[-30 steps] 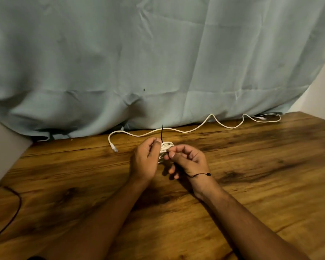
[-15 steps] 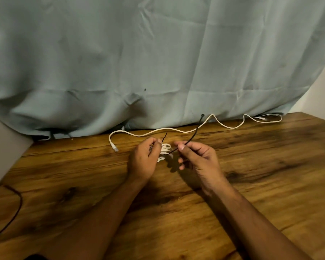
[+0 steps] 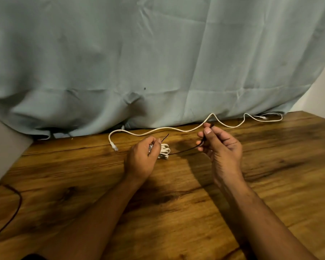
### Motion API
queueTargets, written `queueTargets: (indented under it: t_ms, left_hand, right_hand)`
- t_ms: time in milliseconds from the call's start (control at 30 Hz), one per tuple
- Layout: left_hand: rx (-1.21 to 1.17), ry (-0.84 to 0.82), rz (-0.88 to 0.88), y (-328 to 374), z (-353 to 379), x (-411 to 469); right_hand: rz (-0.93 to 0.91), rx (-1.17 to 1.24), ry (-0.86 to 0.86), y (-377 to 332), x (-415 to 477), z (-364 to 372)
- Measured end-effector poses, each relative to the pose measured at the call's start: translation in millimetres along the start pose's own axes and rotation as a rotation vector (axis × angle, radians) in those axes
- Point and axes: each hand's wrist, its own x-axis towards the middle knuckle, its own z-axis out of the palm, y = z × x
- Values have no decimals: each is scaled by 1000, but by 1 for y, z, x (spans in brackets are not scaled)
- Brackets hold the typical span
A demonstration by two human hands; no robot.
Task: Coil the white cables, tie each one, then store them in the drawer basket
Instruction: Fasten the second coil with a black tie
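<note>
My left hand (image 3: pixel 142 158) grips a small coiled white cable (image 3: pixel 164 151) just above the wooden table (image 3: pixel 176 203). A thin black tie (image 3: pixel 186 150) runs from the coil to my right hand (image 3: pixel 218 145), which pinches its end between thumb and fingers and holds it taut to the right. A short black end of the tie sticks up beside my left fingertips. A second white cable (image 3: pixel 176 128) lies uncoiled along the table's far edge, its clear plug (image 3: pixel 114 147) at the left end. No drawer basket is in view.
A pale blue-green cloth (image 3: pixel 158 62) hangs behind the table and drapes onto its back edge. A dark cord (image 3: pixel 13 209) curves over the table's left front corner. Pale walls show at the far left and far right.
My right hand has moved right and away from the coil, drawing the black tie out longer and taut. My left hand has kept hold of the coil in about the same place.
</note>
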Motion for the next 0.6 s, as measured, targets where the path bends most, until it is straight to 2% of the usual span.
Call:
queueTargets:
  t_ms: [200, 400, 600]
  left_hand:
    - [99, -12, 39, 2, -2, -1]
    - [208, -28, 140, 5, 0, -5]
    - [249, -49, 202, 9, -1, -8]
  right_hand:
    - [-33, -102, 39, 5, 3, -4]
    - [-62, -382, -135, 20, -4, -3]
    - [-57, -441, -188, 23, -10, 0]
